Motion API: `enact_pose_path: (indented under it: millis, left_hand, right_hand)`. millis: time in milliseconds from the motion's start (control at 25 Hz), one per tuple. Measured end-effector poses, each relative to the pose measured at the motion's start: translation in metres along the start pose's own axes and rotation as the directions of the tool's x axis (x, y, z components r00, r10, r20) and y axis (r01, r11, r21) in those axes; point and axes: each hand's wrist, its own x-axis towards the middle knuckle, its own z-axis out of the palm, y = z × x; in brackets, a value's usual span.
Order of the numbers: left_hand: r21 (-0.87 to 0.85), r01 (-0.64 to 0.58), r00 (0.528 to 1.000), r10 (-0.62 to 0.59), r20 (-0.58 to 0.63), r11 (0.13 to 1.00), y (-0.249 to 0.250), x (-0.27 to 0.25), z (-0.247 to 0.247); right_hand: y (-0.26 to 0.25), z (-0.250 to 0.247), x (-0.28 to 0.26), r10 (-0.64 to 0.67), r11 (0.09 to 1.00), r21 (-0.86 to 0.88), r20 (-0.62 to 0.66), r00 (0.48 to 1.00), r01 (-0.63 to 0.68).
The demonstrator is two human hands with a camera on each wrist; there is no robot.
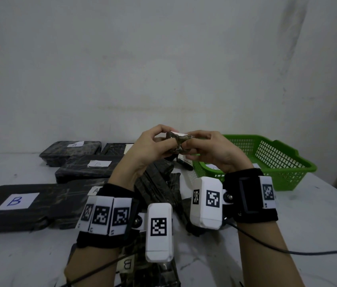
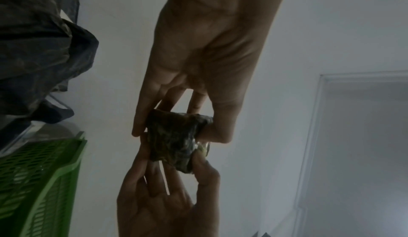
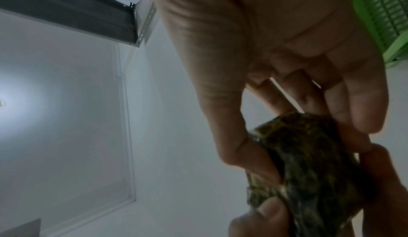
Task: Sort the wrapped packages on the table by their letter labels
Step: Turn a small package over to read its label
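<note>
A small dark wrapped package (image 1: pixel 178 141) is held up above the table between both hands. My left hand (image 1: pixel 163 139) pinches its left end and my right hand (image 1: pixel 192 145) pinches its right end. A white label on its top edge faces away, so the letter is hidden. In the left wrist view the left hand (image 2: pixel 178 132) grips the package (image 2: pixel 174 146) between thumb and fingers. In the right wrist view the right hand (image 3: pixel 309 144) pinches the same package (image 3: pixel 313 174).
Flat black packages lie on the left of the table: one marked B (image 1: pixel 16 200), one marked A (image 1: pixel 73 144), another with a faint label (image 1: pixel 98 163). More packages are piled under my wrists, one marked B (image 1: pixel 127 265). A green mesh basket (image 1: pixel 277 158) stands at the right.
</note>
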Motion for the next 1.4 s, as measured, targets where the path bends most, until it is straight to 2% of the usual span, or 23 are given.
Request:
enact_pose_path:
  millis: [120, 200, 280, 360, 480, 520, 600, 640, 720, 880, 1200, 1400]
  left_hand:
    - [-0.061, -0.014, 0.997, 0.019, 0.073, 0.998, -0.001, 0.000, -0.001]
    - [-0.102, 0.037, 0.993, -0.025, 0.111, 0.994, -0.002, 0.000, 0.002]
    - [-0.123, 0.050, 0.994, -0.037, 0.107, 0.991, -0.002, 0.002, 0.004]
    - [-0.110, -0.018, 0.998, 0.024, 0.056, 0.994, -0.001, 0.002, 0.001]
    - [-0.073, -0.156, 0.988, 0.156, -0.004, 0.985, -0.001, 0.003, -0.006]
    - [-0.064, -0.184, 0.983, 0.185, 0.002, 0.981, -0.001, 0.003, -0.007]
    - [-0.040, -0.221, 0.974, 0.223, 0.047, 0.974, -0.001, 0.002, -0.006]
    - [-0.030, -0.224, 0.971, 0.226, 0.080, 0.974, -0.001, 0.001, -0.004]
    - [-0.051, -0.185, 0.973, 0.190, 0.132, 0.981, 0.000, -0.001, 0.000]
    - [-0.149, -0.083, 0.987, 0.103, 0.127, 0.985, 0.004, -0.001, 0.002]
    - [-0.087, -0.030, 0.989, 0.042, 0.141, 0.996, 0.005, -0.003, 0.003]
    - [-0.156, -0.022, 1.000, 0.022, -0.005, 0.988, 0.004, -0.001, 0.000]
  right_hand:
    - [-0.002, 0.000, -0.004, -0.077, 0.997, 0.018, 0.034, 0.996, 0.076]
    - [-0.003, 0.002, -0.006, -0.135, 0.988, -0.070, 0.047, 0.990, 0.138]
    - [-0.003, 0.005, -0.005, -0.209, 0.963, -0.164, 0.063, 0.976, 0.216]
    - [-0.003, 0.008, -0.006, -0.265, 0.951, -0.131, 0.120, 0.957, 0.280]
    - [-0.008, 0.012, -0.007, -0.230, 0.961, 0.188, 0.144, 0.962, 0.201]
    - [-0.009, 0.012, -0.006, -0.193, 0.961, 0.222, 0.120, 0.974, 0.163]
    - [-0.010, 0.012, -0.006, -0.075, 0.984, 0.171, 0.114, 0.991, 0.055]
    - [-0.009, 0.013, -0.005, -0.014, 0.990, 0.143, 0.150, 0.989, -0.008]
    - [-0.009, 0.015, -0.006, 0.037, 0.988, 0.138, 0.201, 0.979, -0.066]
    - [-0.011, 0.015, -0.007, 0.010, 0.976, 0.212, 0.168, 0.986, -0.046]
    - [-0.009, 0.010, -0.007, -0.022, 0.971, 0.238, 0.163, 0.986, -0.017]
    - [-0.010, 0.011, -0.006, -0.028, 0.950, 0.313, 0.138, 0.990, -0.016]
